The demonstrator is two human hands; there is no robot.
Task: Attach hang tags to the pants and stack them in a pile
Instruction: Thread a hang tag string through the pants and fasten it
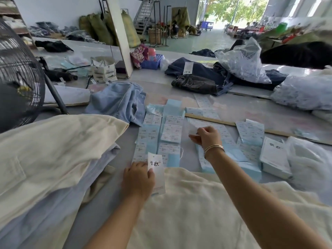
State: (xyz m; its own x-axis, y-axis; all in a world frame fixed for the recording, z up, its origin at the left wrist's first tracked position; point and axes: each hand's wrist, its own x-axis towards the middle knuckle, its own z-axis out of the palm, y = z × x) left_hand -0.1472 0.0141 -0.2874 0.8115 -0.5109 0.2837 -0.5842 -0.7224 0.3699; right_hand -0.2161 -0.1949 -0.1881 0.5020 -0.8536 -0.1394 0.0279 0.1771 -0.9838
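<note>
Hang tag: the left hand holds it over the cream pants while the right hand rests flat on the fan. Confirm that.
Not quite. In the head view the left hand holds the hang tag over the cream pants, but the right hand is at the label sheets, not the fan.

The sticker sheets (162, 133) lie in the middle of the table (251, 108). A pile of pants (53, 150) sits to their left, a fan (16, 78) behind it. Bags (240, 60) lie far right.

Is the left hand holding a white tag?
Yes, the left hand grips a white hang tag with black handwriting above the cream pants.
</note>
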